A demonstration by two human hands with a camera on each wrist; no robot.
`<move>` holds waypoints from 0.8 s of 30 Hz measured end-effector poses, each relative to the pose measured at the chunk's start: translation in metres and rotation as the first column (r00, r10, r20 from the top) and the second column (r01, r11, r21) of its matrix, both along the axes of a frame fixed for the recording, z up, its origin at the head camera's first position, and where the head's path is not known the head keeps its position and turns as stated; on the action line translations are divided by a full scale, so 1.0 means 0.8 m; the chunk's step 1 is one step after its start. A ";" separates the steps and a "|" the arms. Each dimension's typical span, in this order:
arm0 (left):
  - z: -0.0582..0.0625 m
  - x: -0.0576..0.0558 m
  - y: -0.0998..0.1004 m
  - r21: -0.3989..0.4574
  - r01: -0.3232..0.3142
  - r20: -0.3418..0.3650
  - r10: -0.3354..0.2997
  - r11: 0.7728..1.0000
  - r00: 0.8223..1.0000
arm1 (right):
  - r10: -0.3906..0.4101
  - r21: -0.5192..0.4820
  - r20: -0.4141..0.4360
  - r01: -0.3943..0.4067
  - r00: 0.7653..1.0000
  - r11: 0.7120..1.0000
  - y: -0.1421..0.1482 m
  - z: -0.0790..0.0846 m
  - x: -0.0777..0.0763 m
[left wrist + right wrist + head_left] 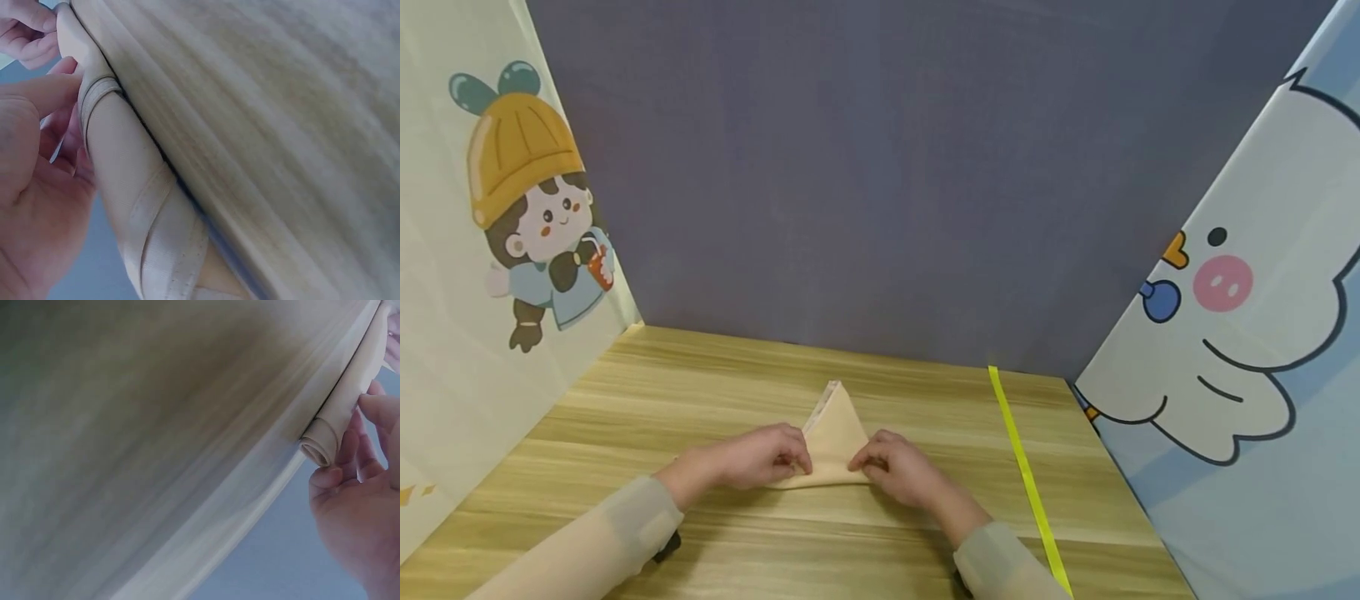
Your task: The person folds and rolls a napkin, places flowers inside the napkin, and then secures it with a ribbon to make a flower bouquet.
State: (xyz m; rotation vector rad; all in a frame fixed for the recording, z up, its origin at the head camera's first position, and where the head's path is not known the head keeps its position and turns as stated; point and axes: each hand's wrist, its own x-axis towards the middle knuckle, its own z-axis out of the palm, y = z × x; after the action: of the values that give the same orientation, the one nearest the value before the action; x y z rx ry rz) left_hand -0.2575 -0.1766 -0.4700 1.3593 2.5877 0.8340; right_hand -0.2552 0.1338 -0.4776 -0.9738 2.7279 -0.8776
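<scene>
Cannot see either end of the beige cloth's (pixel 838 425) rolled near edge in the head view, hidden by the left hand (pixel 758 457) and right hand (pixel 904 471). Cannot read the markings on its left slanting edge, too small to tell. Cannot follow the cloth past the bottom edge in the left wrist view. Can find only blurred grain on the table (pixel 812 550) in both wrist views. Cannot identify the dark object (pixel 667 547) partly hidden beneath the left sleeve (pixel 580 542), itself cut off below, like the yellow strip (pixel 1026 475).
</scene>
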 end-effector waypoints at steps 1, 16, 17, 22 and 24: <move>0.000 0.000 0.000 -0.006 0.000 -0.026 0.000 1.000 1.000 | -0.003 0.001 0.000 0.003 1.000 1.000 0.000 0.000 0.000; 0.008 0.003 0.005 -0.035 -0.052 0.038 0.054 0.998 0.998 | -0.004 0.025 0.013 0.004 1.000 1.000 0.005 0.000 -0.001; 0.008 0.003 0.005 -0.028 -0.052 0.058 0.054 0.998 0.997 | -0.005 0.027 0.009 0.005 1.000 1.000 0.006 0.000 0.000; 0.008 0.003 0.005 -0.005 -0.063 0.122 0.063 0.998 0.991 | -0.016 0.039 0.005 0.016 1.000 0.999 0.009 0.000 0.000; 0.007 0.003 0.004 0.002 -0.069 0.118 0.068 0.998 0.991 | -0.029 0.044 0.020 0.028 0.999 0.999 0.010 0.000 0.000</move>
State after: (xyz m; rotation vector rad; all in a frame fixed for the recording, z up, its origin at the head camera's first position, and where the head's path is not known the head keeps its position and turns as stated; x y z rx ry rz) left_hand -0.2549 -0.1735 -0.4641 1.1902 2.5558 0.9035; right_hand -0.2548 0.1420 -0.4780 -0.9152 2.7379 -0.8242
